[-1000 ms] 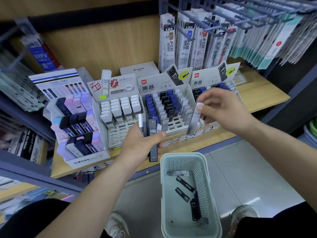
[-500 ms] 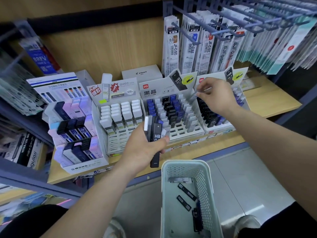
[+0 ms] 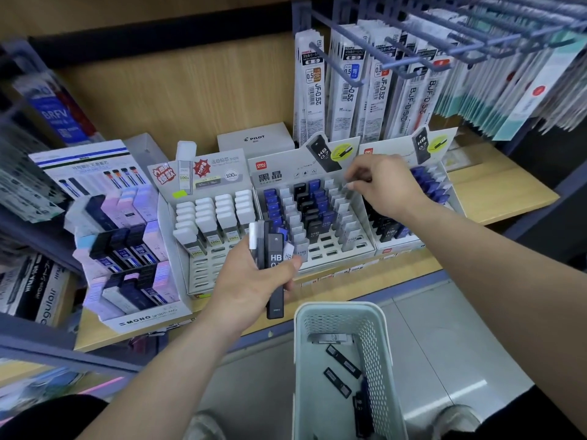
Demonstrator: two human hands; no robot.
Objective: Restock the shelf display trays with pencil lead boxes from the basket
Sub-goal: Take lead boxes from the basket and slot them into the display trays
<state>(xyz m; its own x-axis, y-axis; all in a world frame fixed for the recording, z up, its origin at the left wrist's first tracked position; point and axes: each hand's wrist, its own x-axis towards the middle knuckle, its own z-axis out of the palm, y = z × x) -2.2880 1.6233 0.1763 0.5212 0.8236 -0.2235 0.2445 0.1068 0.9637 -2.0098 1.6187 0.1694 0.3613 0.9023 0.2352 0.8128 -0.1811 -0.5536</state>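
Near the perforated basket [image 3: 336, 308], the left hand [image 3: 244, 290] grips slim lead boxes [image 3: 274, 258].

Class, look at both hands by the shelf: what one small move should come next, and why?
Probably push the pale box, pinched by the right hand, down into its slot at the back of the middle tray; the left hand grips more boxes waiting.

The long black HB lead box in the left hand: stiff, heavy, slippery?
Probably stiff: the long black rectangular HB lead box juts straight below the left hand without sagging. Likely light: one hand holds several. Flat sides shouldn't roll, though they look smooth.
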